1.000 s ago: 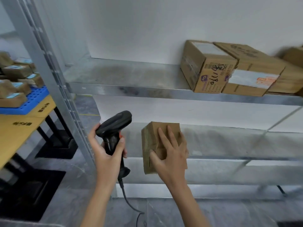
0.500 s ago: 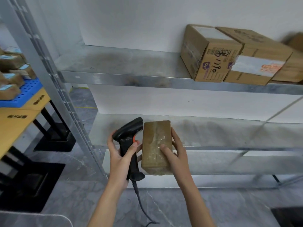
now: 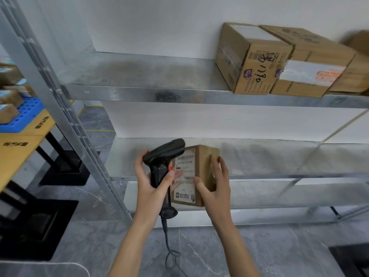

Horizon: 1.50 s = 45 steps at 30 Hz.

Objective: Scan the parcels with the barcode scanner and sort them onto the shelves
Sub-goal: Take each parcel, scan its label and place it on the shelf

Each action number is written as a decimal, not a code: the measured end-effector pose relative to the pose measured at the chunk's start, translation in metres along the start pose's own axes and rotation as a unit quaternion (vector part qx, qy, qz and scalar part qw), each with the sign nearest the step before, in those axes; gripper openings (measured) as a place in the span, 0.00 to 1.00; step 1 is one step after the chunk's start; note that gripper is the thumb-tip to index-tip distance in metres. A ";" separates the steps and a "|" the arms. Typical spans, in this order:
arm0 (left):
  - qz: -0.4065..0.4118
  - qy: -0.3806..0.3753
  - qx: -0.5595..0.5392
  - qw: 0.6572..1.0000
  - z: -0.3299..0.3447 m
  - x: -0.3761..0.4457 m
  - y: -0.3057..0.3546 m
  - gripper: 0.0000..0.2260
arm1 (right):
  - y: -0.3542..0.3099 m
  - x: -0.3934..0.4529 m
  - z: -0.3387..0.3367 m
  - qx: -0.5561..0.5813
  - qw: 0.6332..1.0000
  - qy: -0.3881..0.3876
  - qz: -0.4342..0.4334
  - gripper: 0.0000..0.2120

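Item 1: barcode scanner (image 3: 163, 156), black, with an orange trigger. It is gripped round the handle by the left hand (image 3: 151, 184), fingers and thumb curled about it; the head is held just over the left edge of the parcel, and a dark cable (image 3: 169, 250) is seen trailing from the base of the handle toward the floor.

Item 2: parcel (image 3: 196, 174), a small brown carton with a white printed label (text too blurred to be read) turned toward the camera. It is held from its right side by the right hand (image 3: 214, 188), thumb laid on the labelled face and fingers wrapped over the far right edge. The parcel is seen in front of the middle shelf (image 3: 269, 162), near that shelf's left end; whether it rests on the shelf or is held clear of it cannot be told.

Item 3: upper shelf (image 3: 139, 76), directly above the parcel. Larger cartons (image 3: 253, 60) are stacked toward its right end, up and to the right of the parcel, touching one another.

Item 4: wooden table (image 3: 18, 148), well to the left of the parcel, beyond the rack's upright post (image 3: 60, 100). A blue perforated tray (image 3: 30, 110) is borne on it, carrying more small parcels (image 3: 8, 112).
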<state>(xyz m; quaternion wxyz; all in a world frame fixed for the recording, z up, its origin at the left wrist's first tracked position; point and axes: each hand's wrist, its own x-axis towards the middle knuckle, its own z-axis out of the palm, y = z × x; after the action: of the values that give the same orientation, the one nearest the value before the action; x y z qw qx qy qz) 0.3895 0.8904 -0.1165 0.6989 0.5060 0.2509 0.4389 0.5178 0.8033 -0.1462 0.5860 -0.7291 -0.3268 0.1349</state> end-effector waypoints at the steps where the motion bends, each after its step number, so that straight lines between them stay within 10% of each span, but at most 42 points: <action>1: 0.012 -0.001 0.013 1.000 -0.003 0.000 0.002 0.28 | 0.000 0.000 -0.002 0.017 1.000 0.009 -0.011 0.33; 45: 0.073 -0.030 0.211 0.974 -0.020 -0.011 0.000 0.36 | 0.012 0.007 -0.013 -0.103 0.979 0.106 -0.142 0.31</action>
<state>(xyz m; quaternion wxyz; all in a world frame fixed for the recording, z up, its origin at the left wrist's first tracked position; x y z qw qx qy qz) 0.3684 0.8902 -0.1250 0.5493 0.6721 0.2791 0.4108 0.5338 0.7966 -0.1526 0.5522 -0.7417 -0.3755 -0.0621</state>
